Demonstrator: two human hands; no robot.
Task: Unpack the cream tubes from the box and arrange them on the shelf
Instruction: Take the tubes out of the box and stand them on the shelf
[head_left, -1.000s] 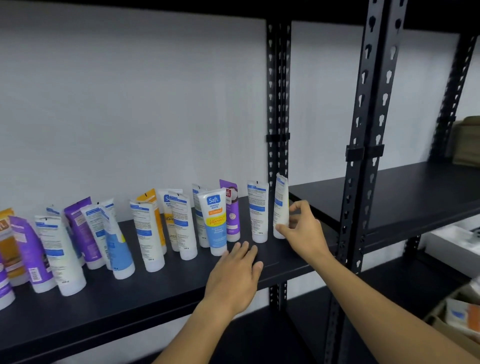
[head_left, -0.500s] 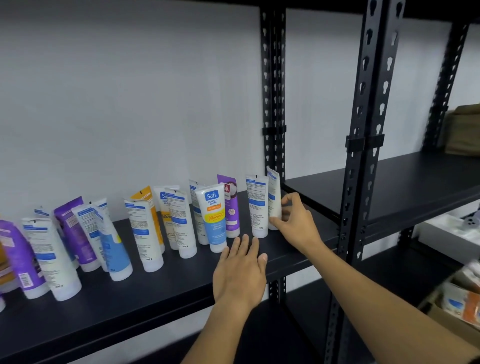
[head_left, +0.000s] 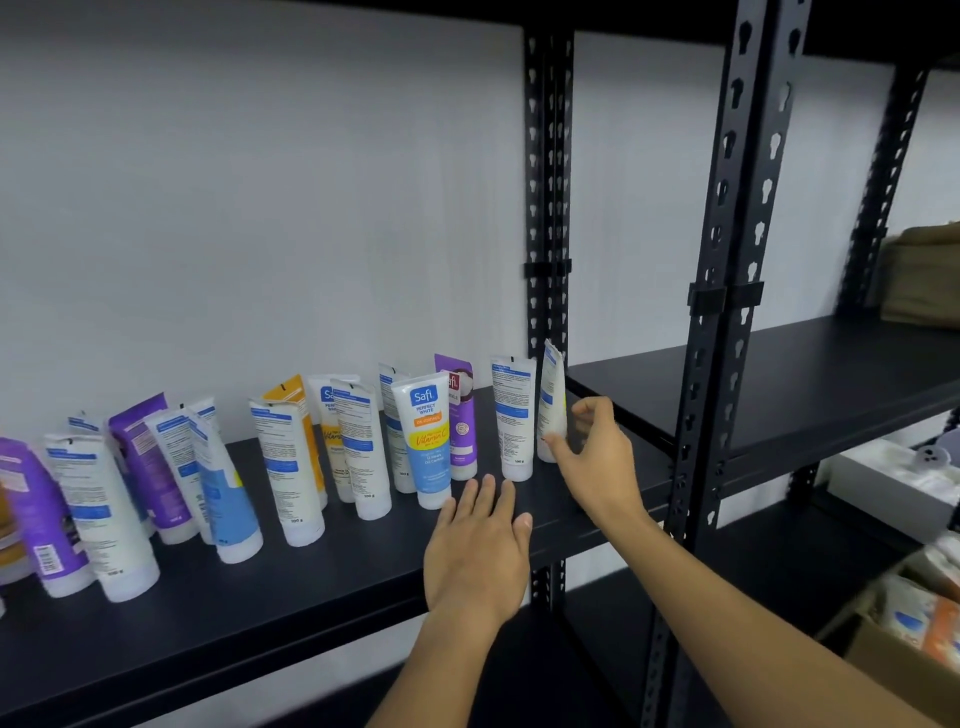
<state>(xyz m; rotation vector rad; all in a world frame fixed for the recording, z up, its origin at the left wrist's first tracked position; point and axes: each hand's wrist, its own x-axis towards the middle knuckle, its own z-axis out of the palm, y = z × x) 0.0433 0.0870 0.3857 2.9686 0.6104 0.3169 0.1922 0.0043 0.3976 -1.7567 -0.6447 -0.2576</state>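
Several cream tubes stand cap-down in a row on the black shelf (head_left: 322, 587); they are white, purple, orange and blue. The rightmost white tube (head_left: 551, 395) stands next to the shelf's rear upright, beside another white tube (head_left: 514, 415). My right hand (head_left: 597, 457) hovers just right of it with loosely curled fingers; the thumb tip touches the tube's lower part and the fingers are off it. My left hand (head_left: 478, 540) rests flat on the shelf with straight fingers, in front of the blue Safi tube (head_left: 428, 441).
Black perforated uprights (head_left: 727, 291) divide this bay from the neighbouring shelf (head_left: 810, 384) on the right, where a tan bundle (head_left: 922, 280) lies. A cardboard box (head_left: 883, 644) holding more tubes sits low at the right edge. White wall behind.
My right hand has let go of the rightmost tube, which now stands by itself; the fingers have drawn back to the right. My left hand stays flat on the shelf.
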